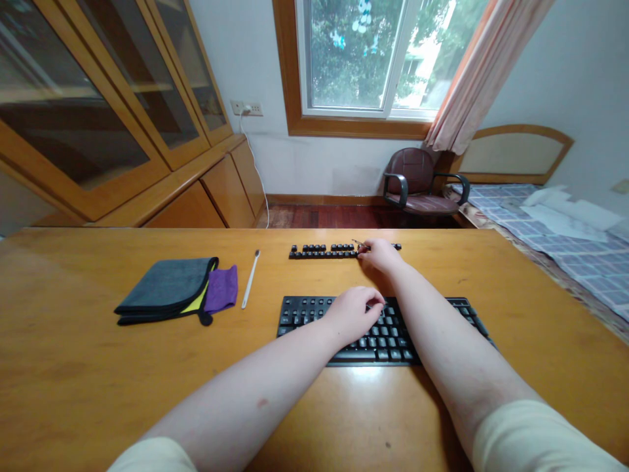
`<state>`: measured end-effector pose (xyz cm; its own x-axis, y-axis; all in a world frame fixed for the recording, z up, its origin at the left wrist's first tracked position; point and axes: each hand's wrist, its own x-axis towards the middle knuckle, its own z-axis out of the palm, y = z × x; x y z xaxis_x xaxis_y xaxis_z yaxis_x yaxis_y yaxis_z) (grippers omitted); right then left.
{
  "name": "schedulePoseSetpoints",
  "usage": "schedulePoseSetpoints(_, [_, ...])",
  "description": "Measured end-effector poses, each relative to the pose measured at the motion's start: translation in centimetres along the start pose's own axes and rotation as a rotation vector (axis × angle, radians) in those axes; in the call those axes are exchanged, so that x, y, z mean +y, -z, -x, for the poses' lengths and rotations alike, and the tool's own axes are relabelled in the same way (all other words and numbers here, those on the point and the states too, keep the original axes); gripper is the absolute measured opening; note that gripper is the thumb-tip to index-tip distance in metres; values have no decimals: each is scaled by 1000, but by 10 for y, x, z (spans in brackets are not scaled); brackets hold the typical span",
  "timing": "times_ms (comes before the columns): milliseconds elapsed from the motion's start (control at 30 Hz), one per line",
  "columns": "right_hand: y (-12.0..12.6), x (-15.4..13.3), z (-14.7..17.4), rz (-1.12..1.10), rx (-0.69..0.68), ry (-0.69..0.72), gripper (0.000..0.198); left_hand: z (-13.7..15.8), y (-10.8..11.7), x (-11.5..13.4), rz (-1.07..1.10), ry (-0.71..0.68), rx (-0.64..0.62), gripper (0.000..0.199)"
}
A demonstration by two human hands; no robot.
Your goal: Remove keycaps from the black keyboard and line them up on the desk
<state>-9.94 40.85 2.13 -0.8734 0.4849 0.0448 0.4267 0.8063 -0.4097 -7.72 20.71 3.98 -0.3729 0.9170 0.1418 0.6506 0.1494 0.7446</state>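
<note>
A black keyboard (pixel 390 337) lies on the wooden table in front of me, with keycaps off along its upper rows. My left hand (pixel 356 314) rests over its middle, thumb and fingers curled together; whatever may be between them is too small to make out. Farther off, my right hand (pixel 381 255) reaches to two lines of loose black keycaps (pixel 322 255) behind the keyboard. A thin, dark, wire-like tool (pixel 361 243) sticks out from its closed fingers, and the fingertips are at a keycap in the nearer line. My right forearm covers part of the keyboard.
Left of the keyboard lie a white toothbrush (pixel 251 280), a purple cloth (pixel 221 289) and a folded grey towel (pixel 167 286) with a yellow underside. Beyond the table stand a brown armchair (pixel 415 177), a bed (pixel 565 223) and a glass-door cabinet (pixel 162 164).
</note>
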Motion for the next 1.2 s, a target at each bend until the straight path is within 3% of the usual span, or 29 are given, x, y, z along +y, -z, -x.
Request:
schedulePoseSetpoints(400, [0,0,1,-99,52,-36,22,0,0,0,-8,-11,-5,20])
schedulePoseSetpoints(633, [12,-2,4,-261,283,48,41,0,1,-1,-35,-33,-5,20])
schedulePoseSetpoints(800, [58,-16,24,-442,627,149,53,3,0,-1,-121,-139,-76,22])
schedulePoseSetpoints(900, [93,-26,52,-554,715,218,60,6,-2,-2,-196,-225,-141,30])
schedulePoseSetpoints(967, [101,-26,76,-637,709,221,59,8,-3,-2,-265,-248,-171,38])
schedulePoseSetpoints(1033, [92,-20,101,-667,640,217,57,10,-4,-1,-327,-275,-198,46])
schedulePoseSetpoints(1200, [43,15,141,-506,256,167,38,12,-3,1,-398,-346,-291,56])
